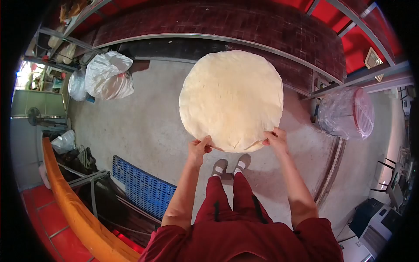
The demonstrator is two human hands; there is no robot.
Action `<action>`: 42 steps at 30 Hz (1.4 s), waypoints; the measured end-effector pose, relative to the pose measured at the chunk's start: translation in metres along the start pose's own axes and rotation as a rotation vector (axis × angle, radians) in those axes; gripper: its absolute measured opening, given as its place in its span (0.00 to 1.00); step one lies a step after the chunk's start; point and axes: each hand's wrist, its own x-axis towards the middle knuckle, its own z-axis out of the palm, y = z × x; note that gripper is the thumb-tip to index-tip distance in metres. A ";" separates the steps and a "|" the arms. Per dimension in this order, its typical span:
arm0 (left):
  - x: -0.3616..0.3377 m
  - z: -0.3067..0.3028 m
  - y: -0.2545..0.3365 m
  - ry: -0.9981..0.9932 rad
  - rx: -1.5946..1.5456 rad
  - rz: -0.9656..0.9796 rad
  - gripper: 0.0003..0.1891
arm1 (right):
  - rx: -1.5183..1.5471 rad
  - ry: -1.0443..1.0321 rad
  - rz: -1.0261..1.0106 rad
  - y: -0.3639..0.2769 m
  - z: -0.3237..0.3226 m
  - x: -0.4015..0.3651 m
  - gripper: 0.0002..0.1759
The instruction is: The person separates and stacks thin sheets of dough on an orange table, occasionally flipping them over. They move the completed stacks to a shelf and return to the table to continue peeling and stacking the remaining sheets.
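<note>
A large round cream-coloured sheet [231, 98] is stretched out in front of me, its surface slightly uneven and its near edge puckered. My left hand [201, 146] pinches its near edge on the left, thumb and fingers closed on the rim. On the right, my right hand [275, 139] grips the same edge in a similar pinch. Both arms reach forward, and the sheet overlaps the floor and the edge of the bench beyond it in this view. Just below its near edge show my shoes [231, 168].
A long dark-red bench [218, 26] with a metal frame runs across the back. White plastic bags [110, 75] stand at the left. A plastic-wrapped drum [347, 112] sits at the right. Nearer left are a blue slatted panel [144, 185] and an orange rail [78, 205]. Grey floor [131, 118] lies between.
</note>
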 end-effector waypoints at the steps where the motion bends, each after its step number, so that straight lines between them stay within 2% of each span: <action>1: -0.002 0.001 -0.002 0.004 -0.005 -0.013 0.09 | 0.000 0.000 0.001 0.003 0.000 0.000 0.09; 4: -0.003 0.005 -0.008 0.051 0.063 -0.044 0.12 | 0.040 0.040 0.012 0.007 0.001 0.001 0.09; 5: -0.004 0.006 -0.005 0.052 0.063 -0.044 0.12 | -0.039 0.067 0.021 0.004 0.000 0.002 0.11; 7: -0.008 0.009 0.003 0.158 0.343 -0.179 0.16 | -0.121 0.100 0.031 -0.002 -0.004 -0.003 0.13; 9: -0.011 0.001 0.004 0.211 0.446 -0.147 0.18 | -0.899 0.325 -0.317 -0.003 -0.010 -0.013 0.17; 10: -0.011 -0.004 0.004 0.269 0.543 -0.106 0.20 | -0.900 0.342 -0.312 -0.003 -0.010 -0.014 0.17; 11: -0.010 -0.012 0.000 0.254 0.546 -0.105 0.20 | -1.029 0.359 -0.397 0.002 -0.005 -0.016 0.17; 12: -0.011 -0.024 -0.009 0.241 0.442 -0.063 0.19 | -1.158 0.370 -0.476 0.009 -0.005 -0.018 0.17; 13: -0.014 -0.038 -0.015 0.228 0.340 -0.015 0.19 | -1.157 0.383 -0.466 0.020 -0.008 -0.017 0.17; 15: -0.025 -0.070 -0.018 0.104 0.250 -0.092 0.16 | -0.916 0.052 -0.542 0.030 -0.019 -0.002 0.11; 16: -0.031 -0.087 -0.017 0.053 0.266 -0.161 0.15 | -0.909 0.062 -0.560 0.024 -0.030 -0.003 0.11; 17: -0.042 -0.106 -0.020 0.009 0.280 -0.234 0.14 | -0.830 0.104 -0.532 0.017 -0.044 -0.010 0.10; 20: -0.076 -0.171 -0.037 0.086 0.448 -0.330 0.13 | -0.677 0.216 -0.465 -0.004 -0.093 -0.031 0.07; 21: -0.086 -0.196 -0.043 0.142 0.518 -0.343 0.13 | -0.789 0.244 -0.445 0.024 -0.121 -0.020 0.09; 22: -0.104 -0.213 -0.038 0.221 0.558 -0.337 0.13 | -1.042 0.184 -0.354 0.024 -0.146 -0.028 0.11; 23: -0.123 -0.227 -0.037 0.297 0.595 -0.347 0.13 | -1.115 0.159 -0.162 0.053 -0.178 -0.021 0.15; 24: -0.137 -0.248 -0.047 0.386 0.590 -0.352 0.13 | -1.475 0.166 -0.082 0.088 -0.206 -0.012 0.20; 25: -0.146 -0.264 -0.057 0.465 0.583 -0.370 0.13 | -1.575 0.171 -0.020 0.089 -0.216 -0.010 0.20; 28: -0.176 -0.296 -0.066 0.640 0.423 -0.470 0.12 | -1.377 0.208 -0.106 0.012 -0.151 -0.023 0.20; 30: -0.180 -0.323 -0.095 0.557 0.509 -0.607 0.12 | -1.246 0.114 -0.278 -0.050 -0.068 -0.025 0.20; 32: -0.186 -0.342 -0.111 0.530 0.199 -0.605 0.12 | -1.140 -0.025 -0.449 -0.101 0.025 -0.036 0.20; 33: -0.183 -0.347 -0.112 0.519 0.220 -0.613 0.12 | -1.101 -0.097 -0.536 -0.121 0.072 -0.043 0.20; 34: -0.173 -0.364 -0.126 0.425 0.158 -0.586 0.13 | -1.076 -0.174 -0.625 -0.136 0.119 -0.052 0.20; 36: -0.163 -0.378 -0.093 0.343 0.177 -0.478 0.17 | -0.997 -0.296 -0.872 -0.155 0.215 -0.063 0.17; 38: -0.156 -0.410 -0.064 0.286 0.401 -0.447 0.19 | -0.948 -0.528 -0.914 -0.153 0.294 -0.058 0.14; 40: -0.150 -0.447 -0.043 0.281 0.486 -0.435 0.19 | -1.084 -0.676 -0.768 -0.118 0.351 -0.018 0.14; 42: -0.143 -0.494 -0.027 0.456 0.734 -0.153 0.19 | -1.438 -0.763 -0.756 -0.081 0.383 0.020 0.24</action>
